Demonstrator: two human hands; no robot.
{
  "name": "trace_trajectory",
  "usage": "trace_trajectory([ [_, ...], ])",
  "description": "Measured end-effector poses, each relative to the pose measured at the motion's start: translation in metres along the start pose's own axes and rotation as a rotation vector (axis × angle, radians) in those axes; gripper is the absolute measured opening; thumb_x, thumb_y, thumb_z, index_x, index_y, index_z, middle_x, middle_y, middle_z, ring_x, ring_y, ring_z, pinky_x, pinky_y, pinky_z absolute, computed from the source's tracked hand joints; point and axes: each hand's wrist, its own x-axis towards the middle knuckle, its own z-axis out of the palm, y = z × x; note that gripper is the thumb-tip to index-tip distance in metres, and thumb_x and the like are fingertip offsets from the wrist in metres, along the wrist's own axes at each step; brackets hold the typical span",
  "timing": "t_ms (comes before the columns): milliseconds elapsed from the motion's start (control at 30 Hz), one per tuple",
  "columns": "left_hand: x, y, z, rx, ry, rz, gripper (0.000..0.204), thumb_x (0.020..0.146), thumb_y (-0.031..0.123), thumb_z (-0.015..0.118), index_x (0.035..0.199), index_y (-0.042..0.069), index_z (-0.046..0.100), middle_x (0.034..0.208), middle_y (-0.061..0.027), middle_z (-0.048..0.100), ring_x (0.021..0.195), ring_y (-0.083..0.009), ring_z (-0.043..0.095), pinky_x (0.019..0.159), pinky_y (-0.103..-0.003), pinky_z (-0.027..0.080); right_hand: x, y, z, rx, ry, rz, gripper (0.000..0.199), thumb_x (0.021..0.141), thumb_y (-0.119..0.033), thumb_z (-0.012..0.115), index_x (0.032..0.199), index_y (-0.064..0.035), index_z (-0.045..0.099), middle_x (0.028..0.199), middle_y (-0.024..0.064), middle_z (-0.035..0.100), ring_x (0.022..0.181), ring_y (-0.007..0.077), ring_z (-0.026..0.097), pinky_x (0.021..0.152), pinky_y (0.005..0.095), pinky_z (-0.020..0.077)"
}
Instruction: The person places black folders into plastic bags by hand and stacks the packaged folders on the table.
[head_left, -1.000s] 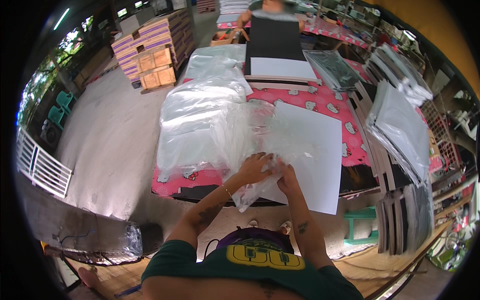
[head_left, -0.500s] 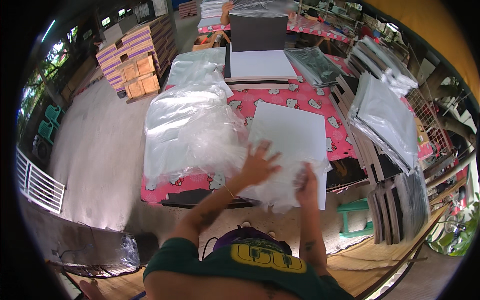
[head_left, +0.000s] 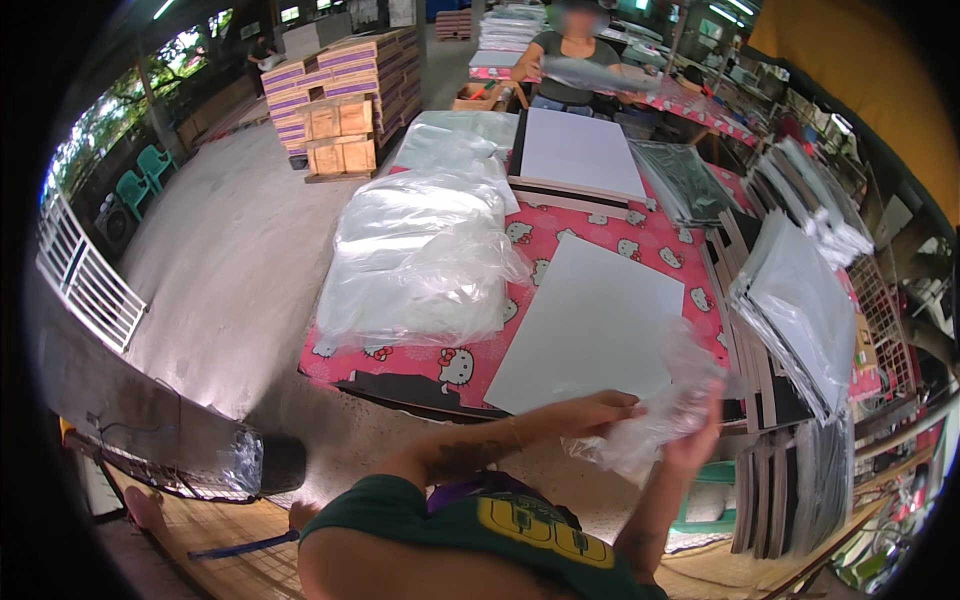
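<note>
A crumpled clear plastic sheet [head_left: 668,408] is bunched between my hands at the near right corner of the table. My left hand [head_left: 607,410] pinches its left side. My right hand [head_left: 697,432] is closed round its right side. Just beyond them a large white board [head_left: 597,318] lies flat and slanted on the pink patterned tablecloth [head_left: 458,366], its near edge close to the table edge. To its left is a thick pile of clear plastic sleeves [head_left: 415,265], loose film over its right part.
Boards with a white sheet on top [head_left: 580,150] lie at the far side. Plastic-wrapped panels [head_left: 800,310] lean along the right, above a green stool [head_left: 708,500]. A co-worker [head_left: 570,65] stands beyond, holding plastic. Stacked cartons [head_left: 345,85] stand on the floor at left.
My hands have moved right and nearer to me, drawing the plastic off most of the white board and bunching it. The view has shifted. The co-worker's upright dark panel no longer shows.
</note>
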Motion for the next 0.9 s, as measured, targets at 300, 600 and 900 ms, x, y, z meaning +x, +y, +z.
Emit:
trace_trajectory([
  [300,-0.072,0.139,-0.163,1.395,1.479,0.576,0.028,0.088,0.024,0.057,0.104,0.002,0.055,0.1,-0.0158,0.056,0.091,-0.0271,0.052,0.079,-0.04,0.043,0.003,-0.159,-0.134,-0.061,0.015,-0.444,0.055,0.09,-0.032,0.063,0.132,-0.0005,0.045,0.125,0.0171,0.054,0.106,0.0242,0.057,0.093,0.0445,0.0492],
  [600,0.008,-0.054,-0.078,1.133,0.355,-0.025,0.021,0.082,0.028,0.064,0.09,0.009,0.067,0.095,-0.0082,0.068,0.096,-0.0233,0.062,0.088,-0.036,0.045,-0.032,-0.228,-0.195,0.321,0.069,-0.618,0.019,0.092,-0.021,0.061,0.096,-0.0029,0.061,0.09,0.0097,0.066,0.079,0.015,0.063,0.076,0.0326,0.0554],
  [900,-0.133,0.187,-0.133,2.524,1.391,0.325,0.022,0.091,0.014,0.051,0.106,-0.002,0.055,0.1,-0.0104,0.059,0.1,-0.0293,0.056,0.085,-0.043,0.045,-0.057,-0.146,-0.103,-0.75,0.484,-0.914,0.044,0.094,-0.035,0.057,0.119,0.0004,0.056,0.104,0.0104,0.059,0.095,0.0188,0.055,0.088,0.0345,0.0442],
])
